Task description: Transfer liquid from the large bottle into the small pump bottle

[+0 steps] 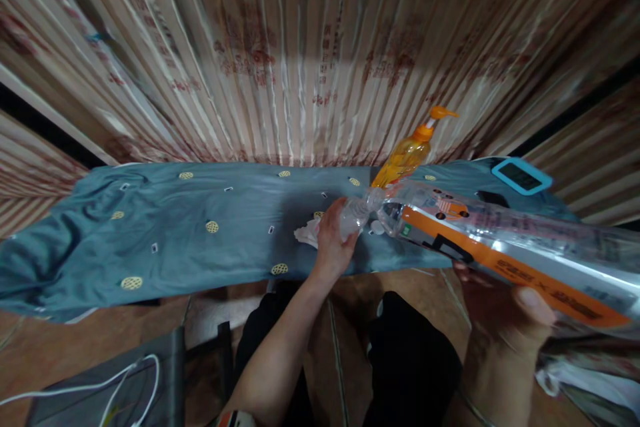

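Observation:
My left hand (pixel 334 240) is wrapped round a small clear bottle (pixel 354 215), tilted with its mouth to the upper right. A large clear bottle with an orange and grey label (pixel 500 247) lies almost level across the right side, its neck meeting the small bottle's mouth. Under the large bottle, my right hand (pixel 510 313) grips its body. Something white and crumpled, like tissue (pixel 307 233), sits beside my left hand. A small whitish cap (pixel 377 227) shows just below the bottle necks. Behind them stands an orange pump bottle (pixel 404 159) of yellow liquid.
A blue-green patterned cloth (pixel 175 233) covers the narrow table. At its right end are a blue-framed digital device (pixel 522 176) and a dark object (pixel 492 199). Striped curtains (pixel 300 60) hang behind. A grey seat (pixel 160 380) with white cables is at lower left.

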A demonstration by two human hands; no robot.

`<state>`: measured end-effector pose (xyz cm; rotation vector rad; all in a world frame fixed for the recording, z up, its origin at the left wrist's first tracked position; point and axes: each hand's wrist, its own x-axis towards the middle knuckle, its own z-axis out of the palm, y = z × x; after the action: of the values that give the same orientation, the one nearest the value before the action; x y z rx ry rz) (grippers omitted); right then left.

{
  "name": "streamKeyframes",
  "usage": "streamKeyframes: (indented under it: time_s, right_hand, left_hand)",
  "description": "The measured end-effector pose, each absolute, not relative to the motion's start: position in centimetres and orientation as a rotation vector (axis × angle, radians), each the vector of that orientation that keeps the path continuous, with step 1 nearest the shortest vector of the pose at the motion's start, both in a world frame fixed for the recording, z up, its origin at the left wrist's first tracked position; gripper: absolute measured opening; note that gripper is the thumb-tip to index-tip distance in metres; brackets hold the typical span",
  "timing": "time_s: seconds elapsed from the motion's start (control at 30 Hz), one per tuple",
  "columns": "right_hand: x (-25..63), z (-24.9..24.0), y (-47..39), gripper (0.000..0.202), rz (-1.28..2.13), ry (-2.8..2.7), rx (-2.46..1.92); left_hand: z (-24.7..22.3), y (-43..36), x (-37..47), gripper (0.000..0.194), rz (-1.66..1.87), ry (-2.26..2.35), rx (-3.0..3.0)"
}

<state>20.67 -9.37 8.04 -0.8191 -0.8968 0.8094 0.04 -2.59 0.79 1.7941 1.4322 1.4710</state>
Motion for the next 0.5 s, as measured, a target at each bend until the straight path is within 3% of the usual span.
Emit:
streamKeyframes:
  time_s: [0.5]
  right_hand:
    - [21.67,8.14,-8.44,0.041,0.858,-0.917,-0.838]
  left_hand:
    - [0.47,-2.60,-0.04,0.062,1.492,1.436,1.735]
